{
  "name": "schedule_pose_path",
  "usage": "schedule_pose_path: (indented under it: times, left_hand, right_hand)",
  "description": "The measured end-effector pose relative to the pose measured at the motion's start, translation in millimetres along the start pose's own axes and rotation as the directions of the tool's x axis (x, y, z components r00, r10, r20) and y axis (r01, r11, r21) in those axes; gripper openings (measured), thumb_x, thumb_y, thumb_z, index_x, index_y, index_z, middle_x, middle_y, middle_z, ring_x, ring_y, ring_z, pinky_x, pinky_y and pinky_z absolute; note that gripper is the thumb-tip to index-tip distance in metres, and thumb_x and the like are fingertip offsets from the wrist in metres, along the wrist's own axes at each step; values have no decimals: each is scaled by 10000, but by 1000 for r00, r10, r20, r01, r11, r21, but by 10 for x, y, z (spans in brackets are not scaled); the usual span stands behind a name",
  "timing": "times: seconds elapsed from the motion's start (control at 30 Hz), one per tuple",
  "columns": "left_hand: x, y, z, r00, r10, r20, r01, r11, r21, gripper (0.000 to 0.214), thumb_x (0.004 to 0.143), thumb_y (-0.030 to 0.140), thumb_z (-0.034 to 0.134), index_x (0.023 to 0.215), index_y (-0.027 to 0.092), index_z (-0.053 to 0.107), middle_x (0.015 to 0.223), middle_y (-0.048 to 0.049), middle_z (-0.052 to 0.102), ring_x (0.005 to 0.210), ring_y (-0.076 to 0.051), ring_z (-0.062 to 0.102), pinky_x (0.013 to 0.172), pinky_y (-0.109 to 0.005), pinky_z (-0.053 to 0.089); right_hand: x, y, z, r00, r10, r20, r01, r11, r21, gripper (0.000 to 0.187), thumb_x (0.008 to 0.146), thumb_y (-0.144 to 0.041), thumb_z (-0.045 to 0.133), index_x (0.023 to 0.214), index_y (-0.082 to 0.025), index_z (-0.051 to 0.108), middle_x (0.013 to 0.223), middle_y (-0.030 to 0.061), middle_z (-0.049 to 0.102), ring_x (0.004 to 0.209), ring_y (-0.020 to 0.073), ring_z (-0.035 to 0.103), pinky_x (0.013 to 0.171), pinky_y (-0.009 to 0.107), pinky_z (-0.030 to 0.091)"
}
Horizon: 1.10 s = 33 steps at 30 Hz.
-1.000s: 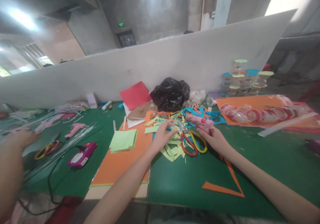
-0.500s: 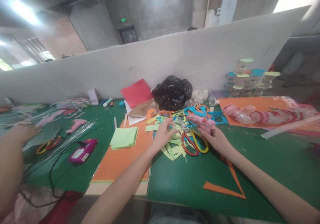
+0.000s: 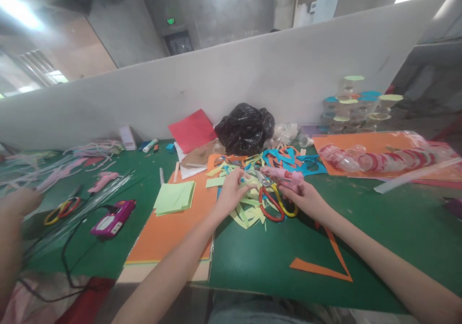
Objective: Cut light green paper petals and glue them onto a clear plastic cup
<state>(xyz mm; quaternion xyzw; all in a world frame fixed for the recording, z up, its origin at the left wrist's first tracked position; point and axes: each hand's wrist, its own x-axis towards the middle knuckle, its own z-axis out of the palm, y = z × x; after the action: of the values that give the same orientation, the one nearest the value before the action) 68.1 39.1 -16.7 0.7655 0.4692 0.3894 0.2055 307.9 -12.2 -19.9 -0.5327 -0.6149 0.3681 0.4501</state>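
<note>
My right hand (image 3: 306, 198) is closed round the grip of a pink glue gun (image 3: 283, 175), which points left over the paper scraps. My left hand (image 3: 231, 191) rests among yellow-green and blue paper scraps (image 3: 249, 213), fingers curled in a pinch on something small that I cannot make out. Scissors with red and yellow handles (image 3: 276, 203) lie on the scraps between my two hands.
Orange paper sheets (image 3: 169, 232) with a green pad (image 3: 175, 197) lie left. A black bag (image 3: 245, 127), red card (image 3: 193, 130), stacked cups (image 3: 355, 107) and rolled plastic cups (image 3: 375, 160) stand behind. Another person's hand (image 3: 16, 203) works at far left near a magenta device (image 3: 113, 218).
My left hand has drawn its fingers together on the scraps and shifted slightly towards the glue gun. The view has tilted a little; the person's hand at left moved.
</note>
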Motion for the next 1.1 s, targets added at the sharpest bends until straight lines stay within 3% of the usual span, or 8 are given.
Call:
schedule_pose_path:
  times: [0.13, 0.37, 0.7, 0.9, 1.1]
  left_hand:
    - [-17, 12, 2, 1000, -17, 23, 18, 1000, -24, 246, 829, 385, 743, 931, 218, 593, 914, 12, 608, 783, -158, 501, 746, -289, 417]
    - [-43, -14, 53, 998, 30, 54, -27, 998, -57, 317, 840, 386, 745, 983, 221, 516, 1014, -12, 627, 887, -178, 548, 857, -326, 448]
    - [-39, -31, 88, 995, 81, 53, -75, 992, -103, 354, 862, 383, 725, 1054, 223, 475, 1061, -39, 647, 910, -189, 583, 871, -340, 464]
    - [-43, 0, 83, 996, 67, 60, -63, 996, -58, 366, 866, 363, 728, 1119, 207, 513, 1143, -83, 632, 1052, -233, 577, 955, -377, 461]
    - [-46, 59, 48, 997, 50, 66, -50, 999, 1, 359, 859, 343, 743, 1144, 219, 562, 1178, -82, 628, 1149, -254, 552, 999, -392, 451]
  right_hand:
    - [-9, -19, 6, 1000, -18, -2, 18, 1000, 12, 464, 782, -620, 648, 903, -176, 707, 667, 36, 661, 627, 191, 584, 556, 283, 471]
    - [-22, 1, -3, 1000, 10, -27, -11, 999, -39, 464, 753, -631, 663, 604, -199, 579, 528, 17, 571, 518, 151, 495, 495, 274, 430]
    - [-22, -43, -37, 999, 45, -8, -45, 994, -100, 574, 723, -741, 629, 532, -210, 530, 475, 13, 531, 472, 133, 462, 495, 278, 426]
    - [-7, -37, -53, 999, 45, 1, -45, 992, -120, 654, 684, -842, 594, 534, -210, 524, 504, 28, 556, 496, 141, 485, 507, 283, 432]
    - [1, 43, -65, 998, 63, -22, -65, 986, -153, 624, 709, -794, 609, 507, -212, 511, 481, 25, 532, 478, 131, 459, 484, 275, 404]
